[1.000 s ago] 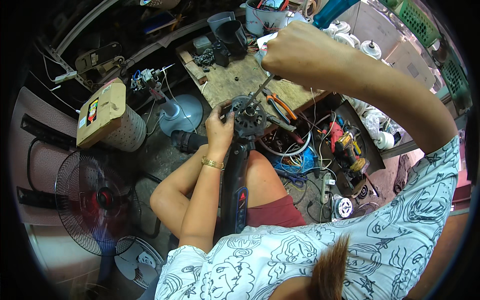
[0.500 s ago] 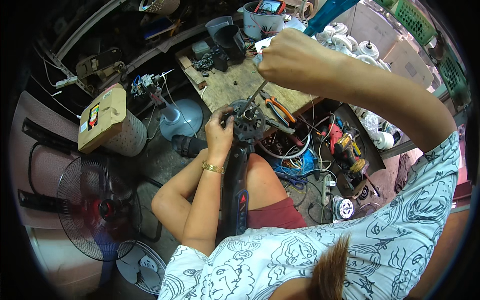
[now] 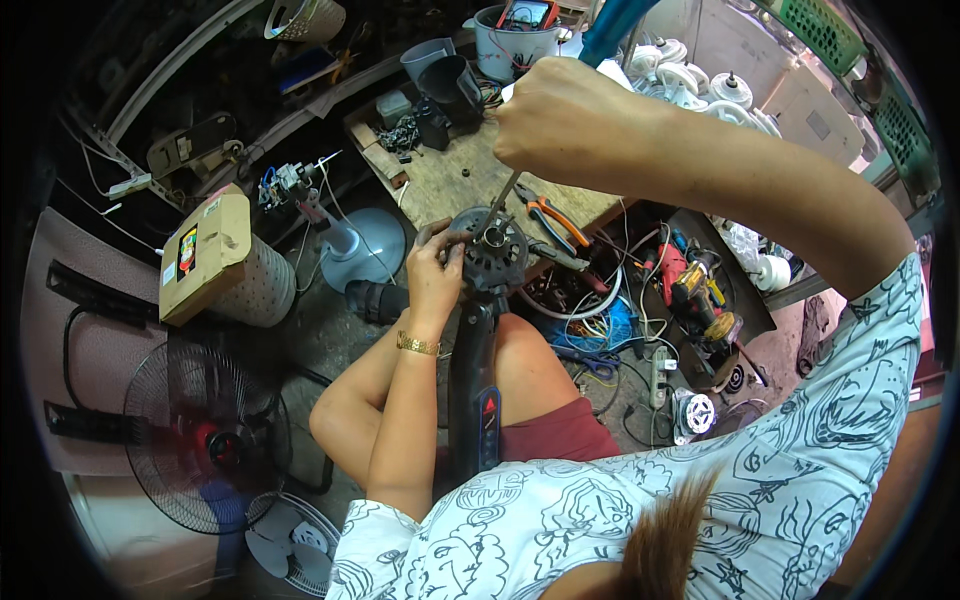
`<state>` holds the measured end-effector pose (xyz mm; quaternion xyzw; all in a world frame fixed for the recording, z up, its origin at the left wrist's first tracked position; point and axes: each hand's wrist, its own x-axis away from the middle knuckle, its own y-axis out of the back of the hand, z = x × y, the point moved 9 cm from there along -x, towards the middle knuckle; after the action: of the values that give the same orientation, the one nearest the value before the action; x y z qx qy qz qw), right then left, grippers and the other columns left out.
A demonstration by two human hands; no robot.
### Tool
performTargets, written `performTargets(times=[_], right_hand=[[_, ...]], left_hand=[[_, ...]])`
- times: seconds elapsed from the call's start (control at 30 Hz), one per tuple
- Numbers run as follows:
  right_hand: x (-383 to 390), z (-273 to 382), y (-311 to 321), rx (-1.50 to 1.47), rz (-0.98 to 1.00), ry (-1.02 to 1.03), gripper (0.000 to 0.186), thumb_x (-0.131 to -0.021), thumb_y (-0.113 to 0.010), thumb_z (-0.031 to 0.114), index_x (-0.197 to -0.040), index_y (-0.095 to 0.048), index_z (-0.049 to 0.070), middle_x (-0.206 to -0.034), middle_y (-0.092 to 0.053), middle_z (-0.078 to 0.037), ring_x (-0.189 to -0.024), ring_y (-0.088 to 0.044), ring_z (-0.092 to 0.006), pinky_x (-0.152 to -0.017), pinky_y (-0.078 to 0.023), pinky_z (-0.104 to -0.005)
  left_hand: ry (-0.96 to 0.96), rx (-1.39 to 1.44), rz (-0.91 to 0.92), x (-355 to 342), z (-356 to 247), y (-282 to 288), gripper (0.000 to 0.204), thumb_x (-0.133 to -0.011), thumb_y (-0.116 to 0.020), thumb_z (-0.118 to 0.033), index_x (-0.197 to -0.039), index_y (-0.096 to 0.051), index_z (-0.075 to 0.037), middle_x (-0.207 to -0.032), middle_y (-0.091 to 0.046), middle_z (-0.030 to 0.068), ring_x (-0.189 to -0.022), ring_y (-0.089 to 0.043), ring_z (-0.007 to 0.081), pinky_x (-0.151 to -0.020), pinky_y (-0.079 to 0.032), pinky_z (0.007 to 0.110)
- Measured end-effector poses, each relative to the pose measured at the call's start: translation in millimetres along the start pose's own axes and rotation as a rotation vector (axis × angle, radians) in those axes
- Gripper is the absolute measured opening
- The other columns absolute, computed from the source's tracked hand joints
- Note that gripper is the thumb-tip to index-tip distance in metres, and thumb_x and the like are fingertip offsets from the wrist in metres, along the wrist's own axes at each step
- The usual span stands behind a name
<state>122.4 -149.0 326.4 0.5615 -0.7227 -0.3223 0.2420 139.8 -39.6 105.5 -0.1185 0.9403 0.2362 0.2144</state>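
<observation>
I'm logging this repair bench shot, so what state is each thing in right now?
Left hand: gripping the rim of the fan motor.
Right hand: closed around the screwdriver handle.
Screwdriver: tilted, tip down on the motor top.
Fan motor: bare, no blade or guard, atop its dark column.
Pliers: lying on the wooden bench, unheld.
Caged fan: lying on the floor, guard on.
Cardboard box: closed, resting on a white cylinder.

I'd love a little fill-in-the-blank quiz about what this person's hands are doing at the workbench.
1. The right hand drives a ____ down into the fan motor.
2. The left hand steadies the motor and wears a ____ bracelet at the wrist.
3. On the wooden bench beside the motor lie pliers with ____ handles.

Missing words: screwdriver; gold; orange
</observation>
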Motion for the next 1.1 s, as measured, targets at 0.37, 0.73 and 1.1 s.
performTargets(times=[0.37,0.73,1.1], right_hand=[[15,-1,-7,-0.112,-0.042,-0.054,0.006,-0.070,-0.066,0.012,-0.066,-0.069,0.009,-0.064,-0.065,-0.009,-0.068,-0.070,-0.0262,-0.058,-0.054,-0.0364],[21,-6,-18,-0.148,0.006,-0.076,0.006,-0.073,-0.065,0.013,-0.077,-0.068,0.009,-0.065,-0.066,-0.010,-0.066,-0.070,-0.0269,-0.057,-0.054,-0.0379],[34,-5,-23,-0.169,-0.025,-0.179,0.003,-0.069,-0.068,0.012,-0.069,-0.070,0.010,-0.070,-0.070,-0.009,-0.071,-0.072,-0.0276,-0.060,-0.056,-0.0369]], left_hand=[[-0.021,-0.021,0.017,2,-2,0,0.014,-0.084,-0.062,0.000,-0.095,-0.072,0.001,-0.117,-0.062,0.0196,-0.101,-0.065,0.0333,-0.084,-0.052,0.038],[0.293,0.251,-0.016,11,44,-8,0.030,-0.084,-0.065,0.004,-0.113,-0.064,-0.001,-0.108,-0.063,0.0080,-0.078,-0.057,0.0134,-0.071,-0.048,0.028],[0.277,0.368,-0.014,15,50,-11,0.028,-0.085,-0.063,0.005,-0.112,-0.065,-0.001,-0.115,-0.061,0.0071,-0.087,-0.056,0.0124,-0.075,-0.046,0.025]])
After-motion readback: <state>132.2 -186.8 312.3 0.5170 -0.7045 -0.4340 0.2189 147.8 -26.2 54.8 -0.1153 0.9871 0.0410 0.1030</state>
